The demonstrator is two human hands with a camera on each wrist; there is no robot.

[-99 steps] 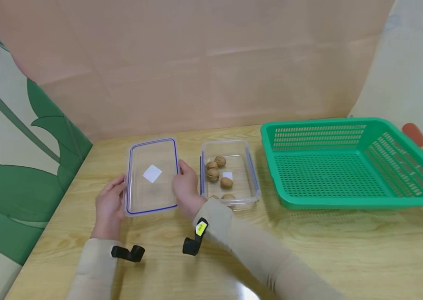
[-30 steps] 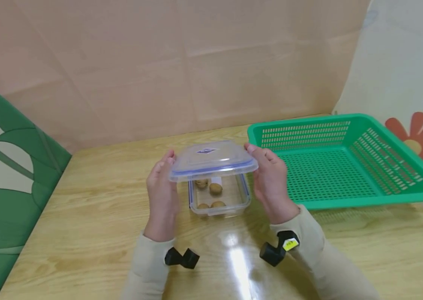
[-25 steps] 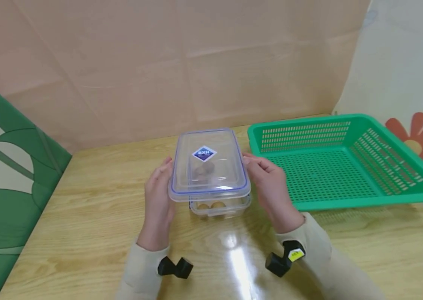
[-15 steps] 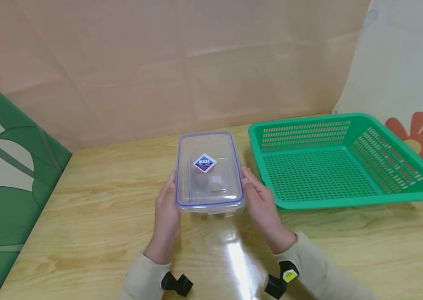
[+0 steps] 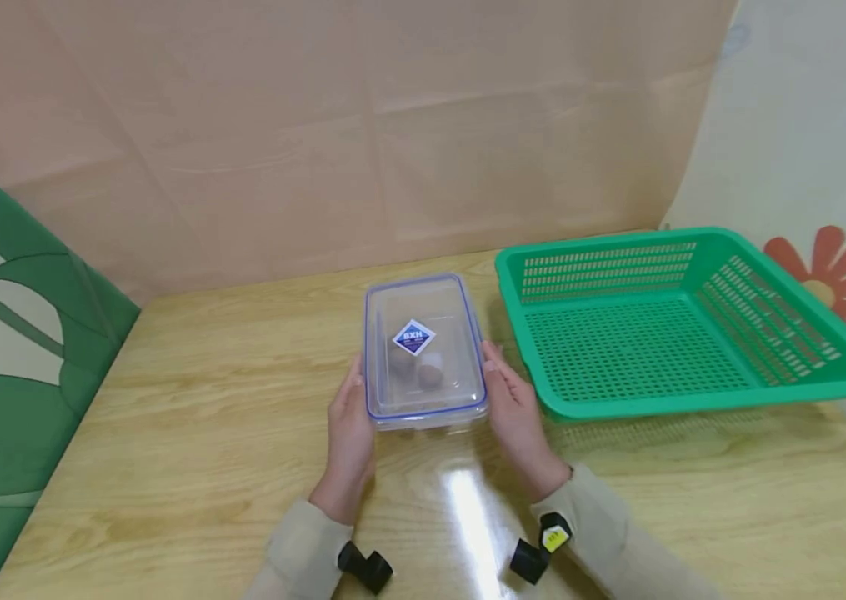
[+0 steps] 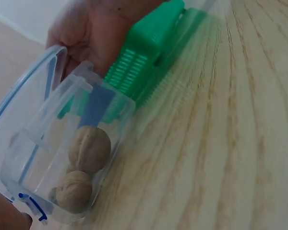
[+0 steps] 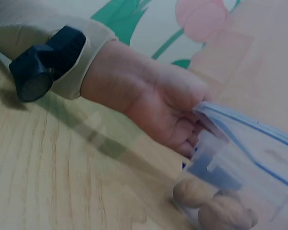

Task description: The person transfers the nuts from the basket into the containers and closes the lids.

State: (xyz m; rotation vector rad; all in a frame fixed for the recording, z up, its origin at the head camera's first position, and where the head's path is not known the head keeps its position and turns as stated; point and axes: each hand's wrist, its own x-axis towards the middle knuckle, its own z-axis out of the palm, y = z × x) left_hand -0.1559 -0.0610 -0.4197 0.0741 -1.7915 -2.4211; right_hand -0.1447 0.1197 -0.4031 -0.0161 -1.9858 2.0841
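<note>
A clear lid (image 5: 433, 300) with a blue seal and a diamond label lies over the clear food container (image 6: 117, 98). In both wrist views it stands at a slight angle to the rim, its side flaps unfastened. My left hand (image 5: 350, 433) holds the lid's left edge, its fingers curled under the flap in the right wrist view. On the opposite edge, my right hand (image 5: 518, 417) grips the lid, thumb on the side. Several walnuts (image 6: 89, 149) lie inside the container, blurred through the lid in the head view.
A green plastic basket (image 5: 640, 408) stands right of the container, close to my right hand. Both stand on a wooden table (image 5: 205, 417). A pinkish backdrop (image 5: 280, 167) rises behind, with painted panels on either side.
Both hands carried the lid from the table left of the container, turned it label side up, and lowered it onto the container. Lately the lid shifted slightly right and nearer.
</note>
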